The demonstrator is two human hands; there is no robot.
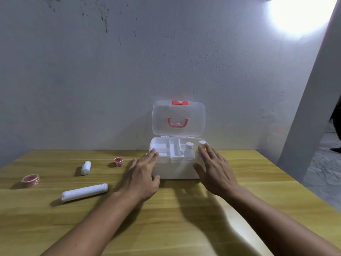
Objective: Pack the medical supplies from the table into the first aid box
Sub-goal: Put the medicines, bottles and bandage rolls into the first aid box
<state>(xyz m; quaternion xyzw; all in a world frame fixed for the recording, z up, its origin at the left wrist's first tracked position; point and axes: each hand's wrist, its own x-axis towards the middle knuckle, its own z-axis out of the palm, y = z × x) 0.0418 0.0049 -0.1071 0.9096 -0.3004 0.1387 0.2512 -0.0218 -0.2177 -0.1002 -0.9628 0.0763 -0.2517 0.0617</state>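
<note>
Far left, tape roll point(30, 180): red-and-white, lying flat on the wooden table point(166, 218), well apart from the box.
Long roll point(84, 192): white, wrapped, lying on its side near the front left; probably gauze or cotton.
Short roll point(86, 167): small white bandage, farther back, unpacked.
Small tape roll point(118, 161): red, nearest the box on its left side.
Left hand point(143, 174): spread and relaxed, grasping nothing, palm against the box's front left corner, fingertips at the rim.
First aid box point(175, 169): white, centre of the table against the wall, clear lid point(178, 118) standing open, divided tray mostly empty.
Inside, right compartment: white bottle point(189, 149) upright; a second white-capped container point(202, 143) with a hint of yellow, partly hidden.
Right hand point(215, 169): flat and loose, holding nothing, resting at the box's right front edge.
Step in hand: likely steadying the box between items.
Next move: a reach left for one of the four supplies, then a free compartment to drop it in.
</note>
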